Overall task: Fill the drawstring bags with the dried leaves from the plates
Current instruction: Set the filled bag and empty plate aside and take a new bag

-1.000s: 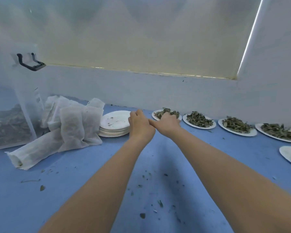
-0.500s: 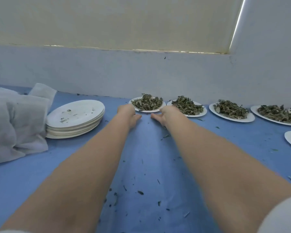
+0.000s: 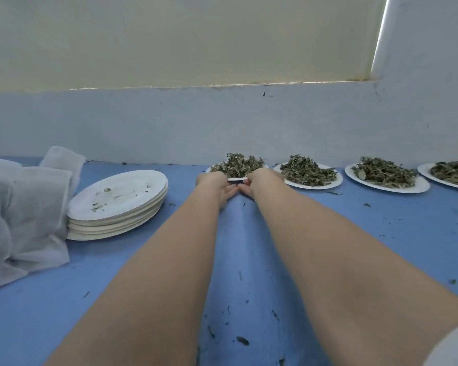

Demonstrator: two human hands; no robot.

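A white plate of dried leaves (image 3: pixel 237 164) stands at the back of the blue table (image 3: pixel 381 233), close to the wall. Both arms stretch out to it. My left hand (image 3: pixel 216 184) holds the near left of its rim and my right hand (image 3: pixel 259 180) holds the near right, thumbs almost touching below the rim. The fingers are hidden behind the backs of the hands. A heap of white mesh drawstring bags (image 3: pixel 24 207) lies at the far left.
A stack of empty white plates (image 3: pixel 117 200) with leaf crumbs sits between the bags and my left arm. Three more plates of leaves (image 3: pixel 308 172) (image 3: pixel 386 176) (image 3: pixel 452 173) line the wall to the right. Leaf bits litter the table.
The view has swung right and closed in. Both hands came down from above the plate to the table, then slid forward onto the plate's near rim.
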